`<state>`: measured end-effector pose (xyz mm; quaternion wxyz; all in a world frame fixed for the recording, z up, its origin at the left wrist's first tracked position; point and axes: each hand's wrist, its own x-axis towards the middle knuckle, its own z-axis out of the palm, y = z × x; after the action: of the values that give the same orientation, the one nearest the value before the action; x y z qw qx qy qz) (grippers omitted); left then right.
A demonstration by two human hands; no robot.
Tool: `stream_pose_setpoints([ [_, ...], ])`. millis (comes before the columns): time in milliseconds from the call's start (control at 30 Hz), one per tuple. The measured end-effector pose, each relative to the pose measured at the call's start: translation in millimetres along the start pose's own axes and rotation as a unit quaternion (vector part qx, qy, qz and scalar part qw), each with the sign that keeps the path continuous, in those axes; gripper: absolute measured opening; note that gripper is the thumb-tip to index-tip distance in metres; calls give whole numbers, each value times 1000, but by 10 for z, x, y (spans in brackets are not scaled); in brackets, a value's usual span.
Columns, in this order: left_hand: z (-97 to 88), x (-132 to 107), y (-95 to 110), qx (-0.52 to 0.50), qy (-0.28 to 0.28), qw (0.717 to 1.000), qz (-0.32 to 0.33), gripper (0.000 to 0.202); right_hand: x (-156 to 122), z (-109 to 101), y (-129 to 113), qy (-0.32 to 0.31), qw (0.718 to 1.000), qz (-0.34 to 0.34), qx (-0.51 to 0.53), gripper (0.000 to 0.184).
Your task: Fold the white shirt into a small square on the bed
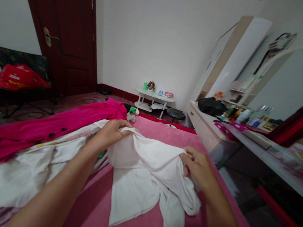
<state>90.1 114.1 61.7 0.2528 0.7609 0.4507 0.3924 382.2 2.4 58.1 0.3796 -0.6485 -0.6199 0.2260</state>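
A white long-sleeved garment (pixel 136 185), its exact kind unclear, is held up by its upper edge over a pink bed (pixel 94 196). My left hand (pixel 116 130) pinches one end of that edge between thumb and fingers. At the other end, my right hand (pixel 196 163) grips the cloth, with some fabric bunched under the fingers. The lower part and a sleeve hang down onto the bed cover. Left of my left forearm lie a bright pink garment with dark buttons (pixel 88 119) and white clothes (pixel 28 167).
On the right stand a pale dressing table (pixel 207 126) with a black bag (pixel 212 106) and bottles, and a glass-topped table (pixel 267 159). Beyond the bed are a low white table (pixel 155 95) and a round stool (pixel 176 113). A red bag (pixel 21 77) sits on a chair at left.
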Motion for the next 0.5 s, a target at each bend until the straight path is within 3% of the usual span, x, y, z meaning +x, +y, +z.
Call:
stream_pose_setpoints([
  [100,-149,-124,203,-102,-101,989,-29,28,-260,-155,-272,-211,974,13,84,17],
  [167,-286,-236,361,-132,-225,965,-28,29,-465,-251,-461,-334,940,14,64,11],
  [233,-392,-332,480,-140,-352,925,-16,30,-604,-323,-575,-384,923,8,35,5],
  [267,-413,-361,507,-146,-387,910,-10,31,-625,-348,-584,-383,923,4,36,5],
  [300,-408,-370,508,-160,-382,910,-7,32,-607,-363,-553,-364,930,1,52,8],
  [333,-374,-358,480,-179,-334,925,-6,34,-549,-370,-484,-323,943,-1,78,12],
  [367,-316,-324,425,-197,-244,950,-6,36,-455,-369,-383,-253,961,0,110,16],
  [433,-153,-206,257,-194,1,981,-2,38,-198,-352,-124,-33,985,4,167,20],
  [500,20,-66,71,-110,197,974,19,41,52,-330,108,197,963,-14,181,27],
])
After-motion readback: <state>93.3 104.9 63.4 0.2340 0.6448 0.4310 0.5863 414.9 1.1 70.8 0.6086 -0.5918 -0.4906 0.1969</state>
